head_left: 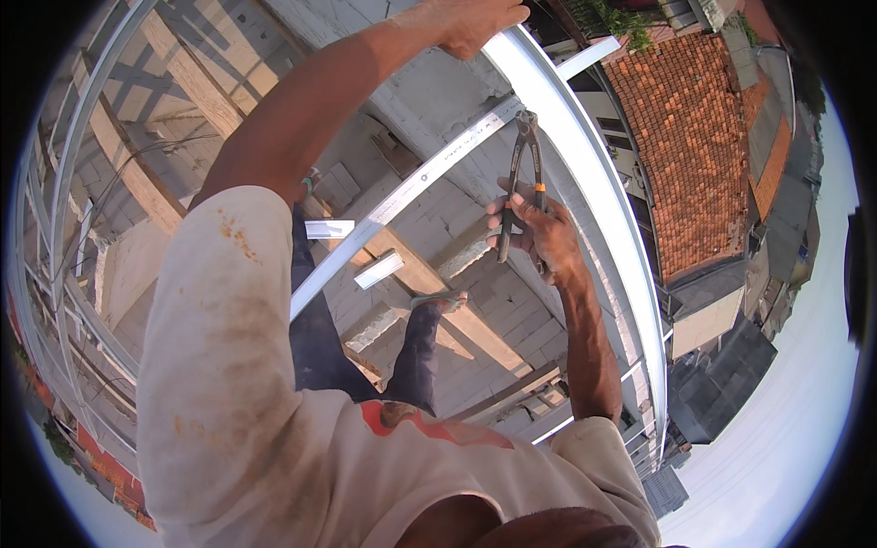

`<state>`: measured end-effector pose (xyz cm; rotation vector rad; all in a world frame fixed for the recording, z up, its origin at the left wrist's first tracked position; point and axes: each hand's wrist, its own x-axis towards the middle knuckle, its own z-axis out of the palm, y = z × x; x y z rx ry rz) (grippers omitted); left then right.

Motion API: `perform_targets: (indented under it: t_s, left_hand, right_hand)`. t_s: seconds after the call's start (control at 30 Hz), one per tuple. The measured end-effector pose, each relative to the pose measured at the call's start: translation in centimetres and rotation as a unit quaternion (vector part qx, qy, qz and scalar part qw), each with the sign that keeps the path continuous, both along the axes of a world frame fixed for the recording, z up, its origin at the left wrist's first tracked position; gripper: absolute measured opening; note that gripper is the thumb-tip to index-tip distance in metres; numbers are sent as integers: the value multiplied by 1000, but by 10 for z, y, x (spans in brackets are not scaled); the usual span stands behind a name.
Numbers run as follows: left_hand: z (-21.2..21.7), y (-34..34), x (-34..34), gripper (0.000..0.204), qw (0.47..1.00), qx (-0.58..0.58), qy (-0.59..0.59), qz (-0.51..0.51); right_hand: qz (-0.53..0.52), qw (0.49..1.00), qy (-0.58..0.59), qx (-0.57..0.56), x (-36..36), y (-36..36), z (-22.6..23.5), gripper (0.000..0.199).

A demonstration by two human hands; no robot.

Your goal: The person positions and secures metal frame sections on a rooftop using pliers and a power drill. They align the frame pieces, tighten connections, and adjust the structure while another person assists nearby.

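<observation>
My right hand [546,233] is closed around the handles of a pair of end-cutting pincers [514,173], dark metal with orange bands. The handles stand somewhat apart. Their head points up and meets the far end of a narrow silver metal batten [429,173], where it joins a wide, bright metal beam [585,137]. At the top edge, my left hand [475,26] is closed over the upper part of this beam, its fingers partly cut off by the picture's edge. The batten slopes down to the left, over my legs.
Below are wooden planks [457,315] and light block walls [484,292]. One foot [440,301] stands near a plank. Two short metal offcuts lie beside it, one of them an angled piece [379,270]. Metal framing [68,183] curves along the left. Beyond the beam, tiled roofs [681,146] lie lower down.
</observation>
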<state>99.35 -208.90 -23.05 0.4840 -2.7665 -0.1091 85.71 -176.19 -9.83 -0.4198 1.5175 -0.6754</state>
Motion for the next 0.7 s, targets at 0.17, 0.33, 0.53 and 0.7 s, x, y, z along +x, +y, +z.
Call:
perform_targets:
  t_s: [0.17,0.33,0.53,0.7]
  left_hand:
    - [6,7,6,71,1000,8,-26,14]
    - [-3,6,12,78,999,15,30,10]
    - [-28,13,12,80,990,2,135,32]
    - [-22,16,11,79,993,-52,93,52]
  right_hand:
    - [26,991,-128,9,-20,-11,31,55]
    - [46,993,-104,-11,-30,-37,33,90]
    - [76,992,-100,-26,-47,-57,29,83]
    - [76,991,-110,-31,-46,-59,27,81]
